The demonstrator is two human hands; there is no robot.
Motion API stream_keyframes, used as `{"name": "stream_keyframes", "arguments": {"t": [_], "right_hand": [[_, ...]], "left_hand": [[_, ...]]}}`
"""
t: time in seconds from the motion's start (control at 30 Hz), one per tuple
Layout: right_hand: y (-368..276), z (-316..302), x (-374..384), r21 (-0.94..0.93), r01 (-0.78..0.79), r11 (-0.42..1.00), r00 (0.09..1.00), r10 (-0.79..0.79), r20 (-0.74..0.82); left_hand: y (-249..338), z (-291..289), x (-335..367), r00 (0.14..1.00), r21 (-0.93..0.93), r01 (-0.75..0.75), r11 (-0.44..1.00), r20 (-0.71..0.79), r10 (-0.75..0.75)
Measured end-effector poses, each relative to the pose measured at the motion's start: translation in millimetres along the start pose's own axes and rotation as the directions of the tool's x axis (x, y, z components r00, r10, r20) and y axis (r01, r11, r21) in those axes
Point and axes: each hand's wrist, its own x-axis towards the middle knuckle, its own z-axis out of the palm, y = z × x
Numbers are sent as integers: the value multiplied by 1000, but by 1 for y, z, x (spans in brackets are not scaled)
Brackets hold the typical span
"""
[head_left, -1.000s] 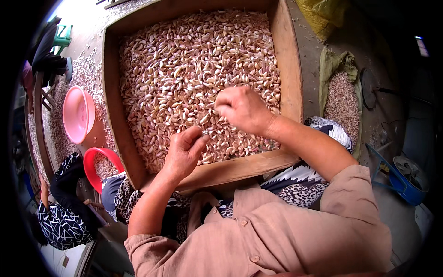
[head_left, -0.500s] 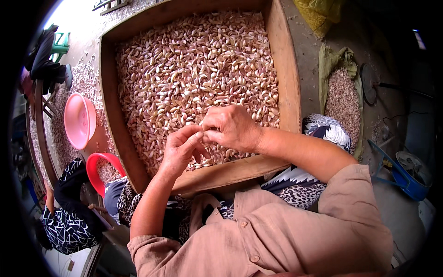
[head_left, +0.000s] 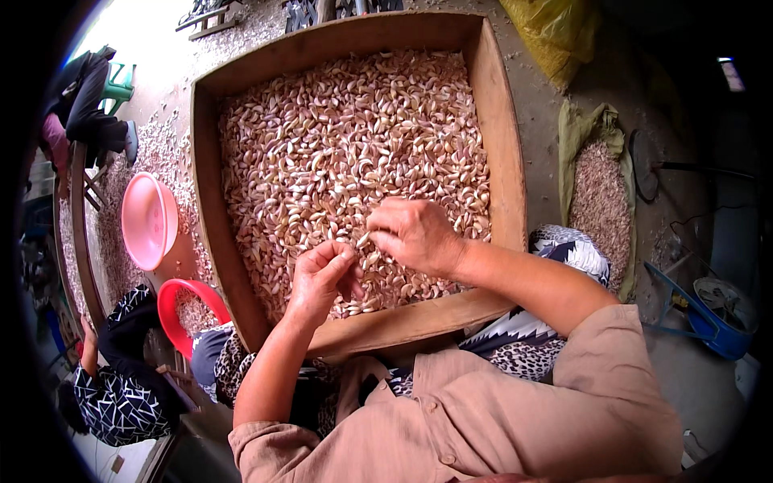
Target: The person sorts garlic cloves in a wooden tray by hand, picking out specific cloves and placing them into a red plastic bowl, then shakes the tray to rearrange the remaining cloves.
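A wide wooden tray [head_left: 507,161] in front of me holds a thick layer of garlic cloves [head_left: 354,137], whitish with pink-purple skins. Over its near part, my right hand [head_left: 415,237] has its fingers closed, and a pale garlic clove [head_left: 364,240] shows at the fingertips. Just to the left and slightly nearer, my left hand [head_left: 320,275] is pinched, thumb against curled fingers; anything between them is too small to make out. A small gap separates the two hands.
At left stand a pink basin [head_left: 150,221] and a red basin [head_left: 193,314] with garlic inside. A co-worker in a patterned top [head_left: 121,406] sits at lower left. An open sack [head_left: 600,201] lies right of the tray, near a blue fan-like device [head_left: 717,322].
My hands, joined at the fingertips before, have come apart slightly. The whole view has shifted, so the tray and basins appear a little lower and farther right.
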Motion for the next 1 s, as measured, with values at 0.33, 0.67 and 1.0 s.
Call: {"name": "stream_keyframes", "arguments": {"t": [0.33,0.67,1.0], "right_hand": [[10,-26,11,-412,3,911,980,80,184],[82,-99,16,-659,-334,674,877,479,45],[63,-103,32,356,-667,654,732,489,475]], "left_hand": [[-7,-8,3,999,-25,2,1000,44,0],[2,-7,2,997,-32,-7,999,72,10],[4,-7,-1,993,-92,2,996,116,9]]}}
